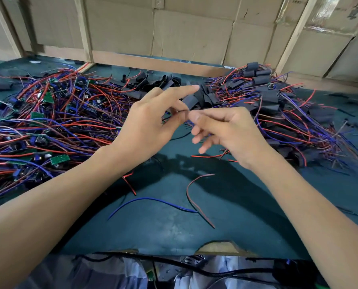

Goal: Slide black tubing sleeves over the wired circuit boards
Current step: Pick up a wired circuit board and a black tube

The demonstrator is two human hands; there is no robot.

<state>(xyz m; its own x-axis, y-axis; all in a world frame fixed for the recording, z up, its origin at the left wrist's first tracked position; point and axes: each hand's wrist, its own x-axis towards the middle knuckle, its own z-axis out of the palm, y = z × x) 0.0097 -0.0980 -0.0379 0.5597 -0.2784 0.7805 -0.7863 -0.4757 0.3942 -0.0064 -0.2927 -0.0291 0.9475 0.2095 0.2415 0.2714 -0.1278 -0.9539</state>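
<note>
Black sleeve in hand: a short black tubing sleeve (189, 100) is held above the middle of the green tabletop (174, 222).
Left hand: the left hand (151, 124) pinches the sleeve between thumb and middle finger; the index finger points straight out.
Right hand: the right hand (226, 130) pinches something thin at the sleeve's near end, probably wires; the other fingers hang loose and spread. I cannot tell if a board is inside already.
Bare boards: a big pile of wired circuit boards (48, 119) lies on the left, without sleeves.
Empty sleeves: a heap of loose sleeves (153, 84) lies behind the hands.
Finished pile: on the right, a pile of sleeved boards (278, 105).
Progress: I judge it about half done; the left pile remains large.
Loose wires: a blue wire (153, 200) and a red wire (191, 197) lie near the front.
</note>
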